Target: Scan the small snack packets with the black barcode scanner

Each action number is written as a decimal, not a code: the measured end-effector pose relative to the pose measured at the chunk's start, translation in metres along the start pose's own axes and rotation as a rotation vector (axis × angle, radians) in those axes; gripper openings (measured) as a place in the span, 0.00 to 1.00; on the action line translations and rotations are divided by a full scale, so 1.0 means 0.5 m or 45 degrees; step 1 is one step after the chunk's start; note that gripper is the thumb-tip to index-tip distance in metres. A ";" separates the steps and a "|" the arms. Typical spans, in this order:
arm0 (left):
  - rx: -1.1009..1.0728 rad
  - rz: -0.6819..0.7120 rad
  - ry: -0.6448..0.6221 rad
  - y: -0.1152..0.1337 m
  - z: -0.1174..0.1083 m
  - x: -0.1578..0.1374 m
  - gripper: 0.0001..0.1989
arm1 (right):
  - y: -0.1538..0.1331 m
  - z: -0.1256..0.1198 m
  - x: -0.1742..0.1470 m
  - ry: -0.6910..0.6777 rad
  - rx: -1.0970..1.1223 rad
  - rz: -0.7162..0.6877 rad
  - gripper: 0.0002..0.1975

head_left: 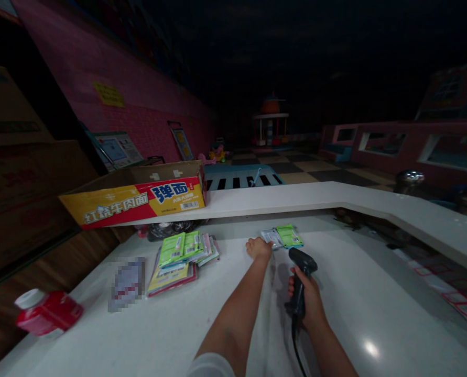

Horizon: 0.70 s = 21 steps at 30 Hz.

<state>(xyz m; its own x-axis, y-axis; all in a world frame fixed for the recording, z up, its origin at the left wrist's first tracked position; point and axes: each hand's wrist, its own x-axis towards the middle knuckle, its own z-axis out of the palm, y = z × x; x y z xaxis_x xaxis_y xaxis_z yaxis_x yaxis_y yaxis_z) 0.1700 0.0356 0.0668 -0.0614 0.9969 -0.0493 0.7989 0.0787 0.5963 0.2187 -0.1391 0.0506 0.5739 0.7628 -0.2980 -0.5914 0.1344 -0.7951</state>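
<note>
My right hand [311, 298] is wrapped round the grip of a black barcode scanner [298, 283], its cable hanging down toward me. The scanner's head is raised above the white counter. Ahead of it, my left hand [260, 248] is closed at the edge of a silver packet [271, 238]; its fingers are partly hidden, and it seems to grip that packet. Touching the silver one on the right lies a bright green packet [289, 235]. Left of my left arm rests a stack of flat packets [176, 259], with green ones on top.
A red bottle with a white cap [48, 312] lies at the left of the counter [111, 345]. A blurred flat item [127, 285] is beside the stack. The raised ledge [280, 200] carries an open cardboard box [139, 201]. Brown cartons [24, 204] stand far left.
</note>
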 end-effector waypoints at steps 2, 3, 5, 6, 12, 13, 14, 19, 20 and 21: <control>-0.055 -0.024 -0.013 -0.003 -0.001 0.011 0.12 | 0.001 0.000 0.001 0.005 0.000 -0.001 0.27; -0.107 -0.027 -0.030 -0.008 -0.003 0.016 0.10 | 0.002 0.000 0.002 0.003 -0.001 -0.003 0.27; -0.226 -0.017 -0.062 -0.027 -0.011 0.022 0.08 | 0.003 0.000 0.004 -0.005 0.002 -0.013 0.27; -0.272 -0.015 -0.070 -0.041 -0.017 0.022 0.07 | 0.002 0.000 0.004 -0.008 0.003 -0.017 0.27; -0.621 0.181 0.028 -0.193 -0.072 -0.006 0.04 | -0.002 0.000 0.001 -0.040 0.000 0.002 0.30; -0.654 0.257 0.056 -0.219 -0.081 -0.011 0.04 | -0.002 -0.001 0.000 -0.049 0.000 -0.005 0.29; -0.672 0.320 0.078 -0.241 -0.088 -0.015 0.03 | -0.001 -0.002 -0.001 -0.057 -0.004 -0.014 0.29; -0.886 0.413 0.042 -0.290 -0.091 -0.019 0.06 | 0.004 -0.012 0.003 -0.132 -0.091 -0.006 0.29; -0.904 0.420 0.032 -0.290 -0.087 -0.018 0.07 | 0.004 -0.013 0.004 -0.154 -0.116 -0.002 0.29; -0.901 0.428 0.029 -0.289 -0.084 -0.017 0.08 | 0.003 -0.014 0.003 -0.172 -0.144 -0.002 0.29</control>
<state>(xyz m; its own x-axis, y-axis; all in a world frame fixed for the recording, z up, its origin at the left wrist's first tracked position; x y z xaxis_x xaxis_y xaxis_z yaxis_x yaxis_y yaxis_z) 0.0299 0.0159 0.0148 0.0983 0.9667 0.2364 0.2061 -0.2521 0.9455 0.2229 -0.1421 0.0453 0.4888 0.8418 -0.2292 -0.5188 0.0692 -0.8521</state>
